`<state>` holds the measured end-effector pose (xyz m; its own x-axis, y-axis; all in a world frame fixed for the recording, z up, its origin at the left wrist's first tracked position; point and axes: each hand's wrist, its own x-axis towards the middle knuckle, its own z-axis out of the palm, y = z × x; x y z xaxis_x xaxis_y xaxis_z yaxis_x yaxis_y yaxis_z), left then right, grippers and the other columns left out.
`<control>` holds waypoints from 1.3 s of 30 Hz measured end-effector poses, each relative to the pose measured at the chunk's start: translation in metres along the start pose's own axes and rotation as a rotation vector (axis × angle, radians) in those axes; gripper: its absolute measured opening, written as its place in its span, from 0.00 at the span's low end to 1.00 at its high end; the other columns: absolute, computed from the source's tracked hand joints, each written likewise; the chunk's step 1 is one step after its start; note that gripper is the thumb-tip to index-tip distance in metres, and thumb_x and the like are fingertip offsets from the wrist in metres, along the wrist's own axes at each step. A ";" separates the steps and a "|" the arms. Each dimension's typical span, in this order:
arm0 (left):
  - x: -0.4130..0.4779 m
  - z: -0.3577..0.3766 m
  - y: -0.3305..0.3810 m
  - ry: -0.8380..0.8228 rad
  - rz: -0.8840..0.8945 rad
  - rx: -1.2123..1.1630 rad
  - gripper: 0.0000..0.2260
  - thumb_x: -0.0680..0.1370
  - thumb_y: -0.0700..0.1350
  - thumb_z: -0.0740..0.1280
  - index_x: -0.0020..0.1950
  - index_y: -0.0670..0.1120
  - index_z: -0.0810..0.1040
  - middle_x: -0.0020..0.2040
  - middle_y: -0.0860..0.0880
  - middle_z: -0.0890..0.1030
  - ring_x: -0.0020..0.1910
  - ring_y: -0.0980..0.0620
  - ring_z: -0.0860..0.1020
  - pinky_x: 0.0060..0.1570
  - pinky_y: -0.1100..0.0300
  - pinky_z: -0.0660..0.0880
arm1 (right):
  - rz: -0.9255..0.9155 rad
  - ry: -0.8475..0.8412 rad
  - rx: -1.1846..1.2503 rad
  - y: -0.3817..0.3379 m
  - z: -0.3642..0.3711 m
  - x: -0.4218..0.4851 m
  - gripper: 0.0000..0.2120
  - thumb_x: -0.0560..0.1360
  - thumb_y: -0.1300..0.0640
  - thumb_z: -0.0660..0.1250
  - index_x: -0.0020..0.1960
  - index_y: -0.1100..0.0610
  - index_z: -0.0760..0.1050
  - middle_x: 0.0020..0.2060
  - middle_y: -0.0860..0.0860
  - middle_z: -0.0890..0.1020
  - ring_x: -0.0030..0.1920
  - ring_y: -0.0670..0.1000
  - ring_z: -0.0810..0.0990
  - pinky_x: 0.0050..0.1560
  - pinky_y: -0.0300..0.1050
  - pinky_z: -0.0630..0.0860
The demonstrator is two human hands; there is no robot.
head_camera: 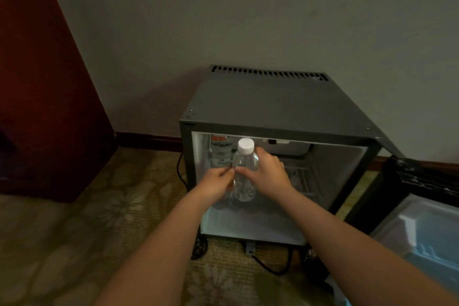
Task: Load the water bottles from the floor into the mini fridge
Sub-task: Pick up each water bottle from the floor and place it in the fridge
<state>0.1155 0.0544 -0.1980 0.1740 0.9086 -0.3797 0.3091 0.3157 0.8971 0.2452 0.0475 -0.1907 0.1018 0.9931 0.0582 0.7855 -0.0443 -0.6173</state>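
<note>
Grey mini fridge (273,107), set on patterned carpet (74,231) with its door (422,226) swung open rightward; right hand (265,171) and left hand (216,184), both clasped round an upright clear water bottle (244,176) held at the fridge's opening; second bottle (221,154) stored inside, upper left.

Upright clear bottle (244,171) at open fridge (273,107)
</note>
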 end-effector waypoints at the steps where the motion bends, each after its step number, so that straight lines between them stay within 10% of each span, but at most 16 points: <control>1: 0.005 0.001 -0.001 0.010 -0.019 -0.023 0.14 0.81 0.46 0.56 0.65 0.47 0.73 0.53 0.49 0.76 0.51 0.53 0.75 0.49 0.59 0.71 | 0.000 0.001 -0.009 0.002 0.003 0.004 0.24 0.71 0.45 0.70 0.62 0.55 0.71 0.57 0.54 0.80 0.61 0.58 0.76 0.59 0.52 0.73; 6: 0.031 0.009 -0.003 0.042 -0.061 -0.131 0.13 0.81 0.47 0.56 0.64 0.48 0.73 0.55 0.49 0.78 0.56 0.50 0.76 0.63 0.50 0.71 | 0.068 0.031 0.001 0.010 0.011 0.027 0.22 0.71 0.44 0.69 0.61 0.53 0.73 0.54 0.57 0.82 0.57 0.61 0.79 0.53 0.51 0.76; 39: 0.092 0.030 0.001 0.093 -0.204 -0.292 0.23 0.81 0.56 0.52 0.72 0.47 0.65 0.71 0.44 0.69 0.70 0.45 0.68 0.71 0.47 0.63 | 0.206 -0.091 0.332 0.035 0.048 0.095 0.24 0.75 0.55 0.68 0.68 0.60 0.69 0.67 0.57 0.73 0.69 0.59 0.70 0.69 0.52 0.66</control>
<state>0.1601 0.1300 -0.2392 0.0467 0.8354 -0.5476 0.0460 0.5458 0.8367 0.2531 0.1456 -0.2448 0.1702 0.9734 -0.1536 0.5130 -0.2206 -0.8296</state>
